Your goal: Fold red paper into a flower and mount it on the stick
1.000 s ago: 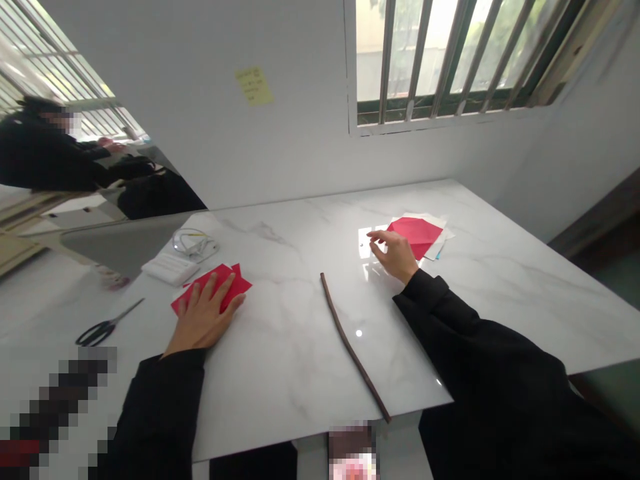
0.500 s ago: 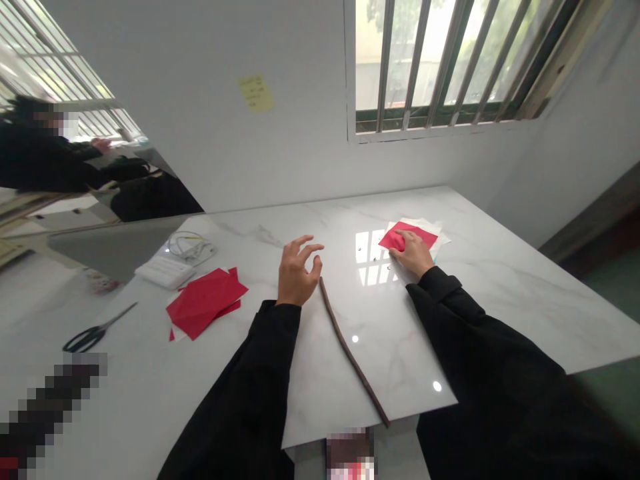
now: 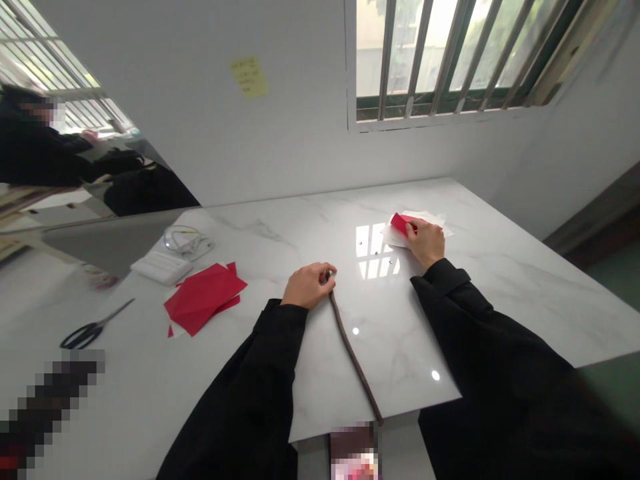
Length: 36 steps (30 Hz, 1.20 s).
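A thin brown stick [image 3: 349,347] lies lengthwise on the white marble-patterned table, its near end at the front edge. My left hand [image 3: 307,285] is closed, thumb and fingers pinching the stick's far end. Farther back on the right, my right hand [image 3: 427,243] grips a red paper sheet [image 3: 400,223] by its near side, and the sheet is curled up. Under it lie white paper sheets [image 3: 393,238]. My right fingertips are partly hidden behind the hand.
Red paper sheets [image 3: 203,300] lie left of my left arm. Black-handled scissors [image 3: 90,332], a white box [image 3: 161,268] and a coiled white cable [image 3: 185,240] are farther left. Small dark bits [image 3: 377,253] dot the table. A person [image 3: 40,147] sits at the far left.
My left hand has closed from an open curl onto the stick's far end. My right hand went from lying on the red paper to gripping it, lifting and curling the sheet.
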Motion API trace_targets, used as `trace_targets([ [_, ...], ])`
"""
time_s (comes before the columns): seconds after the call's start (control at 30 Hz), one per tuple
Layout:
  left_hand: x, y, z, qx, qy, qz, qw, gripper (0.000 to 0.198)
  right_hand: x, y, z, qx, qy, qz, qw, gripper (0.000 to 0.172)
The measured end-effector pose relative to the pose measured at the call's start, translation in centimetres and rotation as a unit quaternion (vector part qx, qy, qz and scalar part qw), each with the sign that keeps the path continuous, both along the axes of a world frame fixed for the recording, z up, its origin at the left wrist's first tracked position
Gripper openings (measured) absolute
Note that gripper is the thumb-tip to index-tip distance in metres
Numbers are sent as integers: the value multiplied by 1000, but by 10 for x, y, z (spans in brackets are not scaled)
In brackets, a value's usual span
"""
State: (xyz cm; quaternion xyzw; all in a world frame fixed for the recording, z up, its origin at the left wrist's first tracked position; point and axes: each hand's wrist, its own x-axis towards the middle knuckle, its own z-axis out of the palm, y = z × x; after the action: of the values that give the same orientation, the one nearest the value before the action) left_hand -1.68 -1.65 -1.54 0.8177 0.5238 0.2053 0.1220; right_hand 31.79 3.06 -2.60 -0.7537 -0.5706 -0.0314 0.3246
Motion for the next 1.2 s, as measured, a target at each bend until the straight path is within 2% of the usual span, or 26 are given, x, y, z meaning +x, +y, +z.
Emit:
trace_targets([
  [0.17,9,2,-7,51,-19,24,998,26,9,-4,8,49,21,-23,998,32],
  [0.27,12,2,-6,81,-72,22,994,26,7,-11,24,139,29,-12,990,28],
  [0.37,12,1,-3,108,-149,23,983,26,-12,-24,45,260,61,59,962,26],
  [0.47,13,0,1,86,-235,18,968,35,-45,-36,61,296,200,174,918,21],
  [0.6,13,1,7,-2,-387,-26,922,70,-91,-38,63,246,398,275,840,22],
  [0.7,14,3,8,-69,-477,-41,875,71,-118,-33,48,162,503,305,792,32],
  [0.8,12,6,3,-90,-509,46,855,54,-135,-33,24,69,578,311,751,43],
  [0.9,7,11,-4,-88,-516,117,844,48,-144,-38,-2,12,634,295,715,52],
  [0.97,5,15,-7,-87,-527,136,834,48,-146,-41,-14,-14,636,318,703,52],
  [1.07,3,18,-9,-94,-549,140,819,49,-145,-42,-20,-42,622,340,704,50],
  [1.2,5,19,-11,-95,-545,102,827,46,-141,-37,-20,-68,623,318,712,51],
])
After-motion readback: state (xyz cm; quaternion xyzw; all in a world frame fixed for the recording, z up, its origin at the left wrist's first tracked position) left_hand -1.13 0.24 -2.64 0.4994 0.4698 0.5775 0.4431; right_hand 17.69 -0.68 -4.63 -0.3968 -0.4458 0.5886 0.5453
